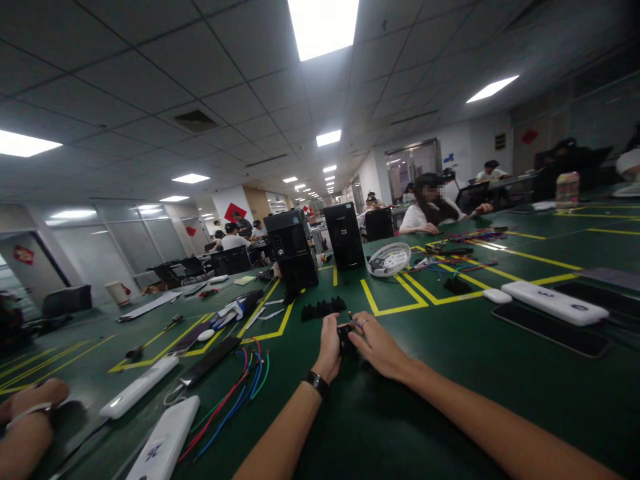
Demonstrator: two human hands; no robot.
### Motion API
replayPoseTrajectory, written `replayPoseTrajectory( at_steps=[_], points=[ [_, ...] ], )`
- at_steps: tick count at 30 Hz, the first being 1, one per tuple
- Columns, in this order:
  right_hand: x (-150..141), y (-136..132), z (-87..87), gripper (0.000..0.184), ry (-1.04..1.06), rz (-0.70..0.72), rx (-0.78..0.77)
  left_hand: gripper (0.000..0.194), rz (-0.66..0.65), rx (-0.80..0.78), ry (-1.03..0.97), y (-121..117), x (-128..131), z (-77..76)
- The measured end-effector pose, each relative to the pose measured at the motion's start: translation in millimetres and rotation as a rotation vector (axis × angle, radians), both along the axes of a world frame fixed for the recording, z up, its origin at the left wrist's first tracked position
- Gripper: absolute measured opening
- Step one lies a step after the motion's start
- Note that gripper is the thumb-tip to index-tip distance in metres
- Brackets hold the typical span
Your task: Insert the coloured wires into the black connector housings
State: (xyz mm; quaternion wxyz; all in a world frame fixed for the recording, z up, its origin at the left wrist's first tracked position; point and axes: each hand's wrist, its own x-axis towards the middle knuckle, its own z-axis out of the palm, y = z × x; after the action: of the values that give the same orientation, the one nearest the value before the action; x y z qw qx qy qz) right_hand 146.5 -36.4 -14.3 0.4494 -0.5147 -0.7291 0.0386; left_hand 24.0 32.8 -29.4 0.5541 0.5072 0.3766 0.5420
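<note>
Above the green table, my left hand (pixel 329 348) is closed around a small black part (pixel 345 339), whose exact kind I cannot make out. A dark band sits on the left wrist. My right hand (pixel 379 345) comes in from the other side, fingers bent against the same part. A short thin wire (pixel 356 322), bluish with a coppery end, shows at its fingertips, which look pinched on it. Just beyond both hands lies a row of similar black pieces (pixel 323 308). Left of them, loose red, blue and green wires (pixel 245 383) spread over the table.
Two black boxes (pixel 293 250) (pixel 345 235) stand ahead, beside a white basket (pixel 389 259). White power banks (pixel 554 302) (pixel 165 443) and a phone (pixel 550 329) lie at the sides. Another person's hand (pixel 37 399) rests at left. A person (pixel 430 207) sits across the table (pixel 440 393).
</note>
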Motion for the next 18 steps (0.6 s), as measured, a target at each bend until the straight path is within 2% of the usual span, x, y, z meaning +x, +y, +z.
replayPoseTrajectory(
  at_steps=[3,6,9,13,15,18],
  points=[
    [-2,1,-4.6,0.035,-0.088,0.110,0.031,0.031,-0.005,0.069,0.125,0,5,-8.0],
    [6,9,-13.9,0.035,-0.152,0.136,0.006,0.030,-0.032,0.083,0.187,4,4,-11.4],
    [23,24,-25.6,0.028,-0.163,0.056,-0.035,0.026,-0.021,0.198,0.310,8,-4,-8.6],
    [52,52,-35.9,0.022,-0.161,-0.094,-0.111,0.023,0.102,0.478,0.679,5,-17,-2.7],
    [64,69,-37.2,0.017,-0.181,-0.158,-0.144,0.023,0.085,0.522,0.804,-2,-19,-0.3],
    [74,97,-36.7,0.009,-0.212,-0.223,-0.178,0.023,-0.022,0.626,1.015,-17,-16,3.5]
  ],
)
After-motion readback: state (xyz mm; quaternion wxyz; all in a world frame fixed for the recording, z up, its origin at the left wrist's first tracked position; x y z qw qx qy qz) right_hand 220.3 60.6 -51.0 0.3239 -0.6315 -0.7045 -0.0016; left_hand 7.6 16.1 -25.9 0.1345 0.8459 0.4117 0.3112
